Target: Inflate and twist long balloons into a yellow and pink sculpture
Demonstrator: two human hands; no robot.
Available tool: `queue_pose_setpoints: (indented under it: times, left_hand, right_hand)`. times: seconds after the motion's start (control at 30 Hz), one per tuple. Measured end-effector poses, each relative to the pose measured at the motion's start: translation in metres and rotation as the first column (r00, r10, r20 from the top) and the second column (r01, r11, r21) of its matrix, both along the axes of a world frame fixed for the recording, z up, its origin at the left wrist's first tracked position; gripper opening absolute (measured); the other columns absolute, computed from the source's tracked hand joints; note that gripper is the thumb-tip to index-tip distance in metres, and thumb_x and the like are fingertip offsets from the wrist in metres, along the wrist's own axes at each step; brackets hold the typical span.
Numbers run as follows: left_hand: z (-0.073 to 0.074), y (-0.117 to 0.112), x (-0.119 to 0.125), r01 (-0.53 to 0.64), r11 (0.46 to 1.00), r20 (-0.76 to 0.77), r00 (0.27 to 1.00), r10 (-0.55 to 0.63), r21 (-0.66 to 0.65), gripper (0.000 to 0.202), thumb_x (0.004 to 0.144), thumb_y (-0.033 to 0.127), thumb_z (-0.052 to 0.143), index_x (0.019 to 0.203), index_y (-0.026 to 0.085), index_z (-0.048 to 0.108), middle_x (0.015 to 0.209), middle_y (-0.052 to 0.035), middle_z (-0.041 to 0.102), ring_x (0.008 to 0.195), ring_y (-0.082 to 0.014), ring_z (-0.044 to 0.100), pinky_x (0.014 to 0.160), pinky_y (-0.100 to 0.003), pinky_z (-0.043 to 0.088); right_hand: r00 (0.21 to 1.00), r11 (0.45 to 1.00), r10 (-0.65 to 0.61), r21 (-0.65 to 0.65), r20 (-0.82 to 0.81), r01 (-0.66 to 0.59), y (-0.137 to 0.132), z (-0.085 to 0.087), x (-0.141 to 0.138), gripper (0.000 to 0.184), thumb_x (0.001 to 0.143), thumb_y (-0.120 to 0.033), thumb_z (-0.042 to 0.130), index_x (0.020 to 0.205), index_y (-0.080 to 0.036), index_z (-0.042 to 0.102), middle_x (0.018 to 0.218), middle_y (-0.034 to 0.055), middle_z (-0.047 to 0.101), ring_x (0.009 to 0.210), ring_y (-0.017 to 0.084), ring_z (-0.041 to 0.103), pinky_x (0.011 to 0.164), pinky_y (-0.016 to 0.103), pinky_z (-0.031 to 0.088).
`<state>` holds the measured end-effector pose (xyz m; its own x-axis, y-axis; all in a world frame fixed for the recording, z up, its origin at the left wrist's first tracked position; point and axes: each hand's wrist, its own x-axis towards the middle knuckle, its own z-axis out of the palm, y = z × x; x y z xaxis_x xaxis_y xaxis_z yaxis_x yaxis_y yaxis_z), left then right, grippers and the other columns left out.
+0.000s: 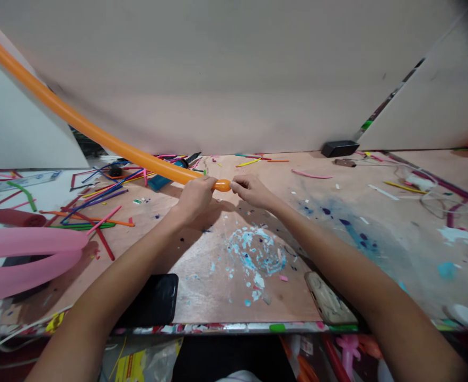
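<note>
A long inflated orange balloon point(98, 135) runs from the upper left corner down to the middle of the wooden table point(226, 297). My left hand point(194, 199) is wrapped round it near its lower end. My right hand point(252, 191) pinches the balloon's small rounded tip just to the right. Both hands hover a little above the tabletop, close together, arms stretched forward.
Several uninflated balloons in many colours point(98, 201) lie scattered at the left. A pink inflated balloon point(23, 260) sits at the left edge. A black phone point(154, 300) and a second phone point(329, 302) lie near the front edge. A black box point(339, 148) stands by the wall.
</note>
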<state>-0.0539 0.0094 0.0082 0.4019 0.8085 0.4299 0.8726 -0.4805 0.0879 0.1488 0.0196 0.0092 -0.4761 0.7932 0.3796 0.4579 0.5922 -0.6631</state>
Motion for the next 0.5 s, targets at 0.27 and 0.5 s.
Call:
queue_pose_setpoints:
  times: [0.27,0.5]
  left_hand:
    - [-0.0003,0.0022,-0.0027,0.012,0.999,-0.018,1.0,-0.011,0.053,0.021,0.085,0.01,0.049,0.09,0.015,0.069,0.085,-0.0097,0.07,0.078,-0.023,0.065,0.066,-0.03,0.043]
    - [-0.0014,0.0036,-0.0037,0.025,0.998,-0.008,1.0,-0.024,0.061,0.023,0.084,0.01,0.047,0.089,0.015,0.068,0.083,-0.009,0.07,0.076,-0.0227,0.063,0.066,-0.03,0.042]
  right_hand:
    - [1.0,1.0,0.001,-0.01,0.021,0.0,-0.0019,-0.0014,-0.0018,0.034,0.092,-0.037,0.043,0.064,-0.018,0.047,0.06,-0.0029,0.041,0.057,0.01,0.038,0.055,0.025,0.025]
    - [0.999,1.0,-0.011,0.001,0.044,0.011,-0.0014,-0.0016,-0.0019,0.033,0.091,-0.036,0.043,0.065,-0.017,0.05,0.06,-0.0024,0.042,0.057,0.011,0.04,0.055,0.025,0.026]
